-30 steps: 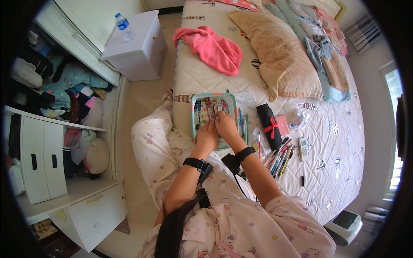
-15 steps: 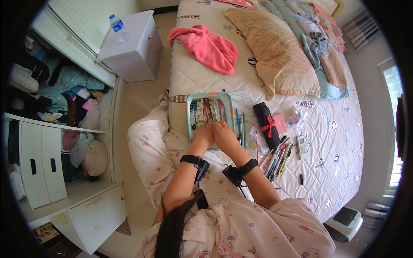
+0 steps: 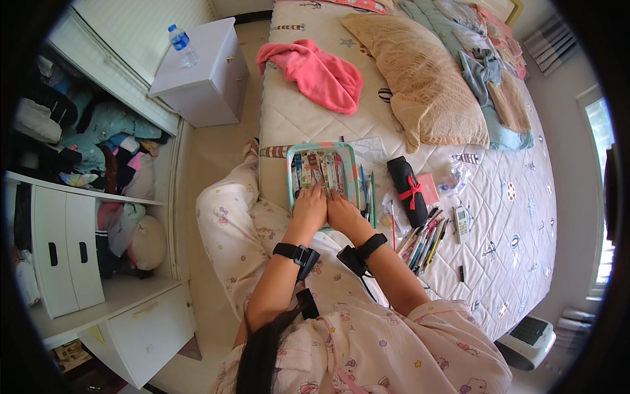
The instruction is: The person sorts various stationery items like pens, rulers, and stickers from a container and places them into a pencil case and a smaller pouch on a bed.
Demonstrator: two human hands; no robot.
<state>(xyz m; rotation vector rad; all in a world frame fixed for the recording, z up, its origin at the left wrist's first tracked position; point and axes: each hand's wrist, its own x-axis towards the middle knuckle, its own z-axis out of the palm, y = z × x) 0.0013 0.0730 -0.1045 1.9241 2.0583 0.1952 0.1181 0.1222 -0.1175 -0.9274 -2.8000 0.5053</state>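
Observation:
Both hands are inside a shallow green plastic basket (image 3: 289,172) with a patterned rim, at the bed's edge by my lap. A row of slim colourful packets (image 3: 317,164) stands lengthwise in it. My left hand (image 3: 310,209) lies on the near ends of the packets, fingers stretched forward. Beside it, my right hand (image 3: 342,211) also reaches in with its fingers extended over the packets. Neither hand visibly lifts anything. The near part of the basket is hidden under my hands. Each wrist wears a black strap with a small dark device.
Right of the basket lie several pens and pencils (image 3: 425,244), a black roll pouch (image 3: 405,190) with a red ribbon, a pink box (image 3: 427,188) and a white remote control (image 3: 462,224). Farther off are a pink cloth (image 3: 314,75) and a tan pillow (image 3: 426,85). A bottle stands on the nightstand (image 3: 197,85).
My hands, earlier pressed together over the packets, now lie side by side with the fingertips slightly apart. My right hand has drawn a little toward me. The basket stays in place.

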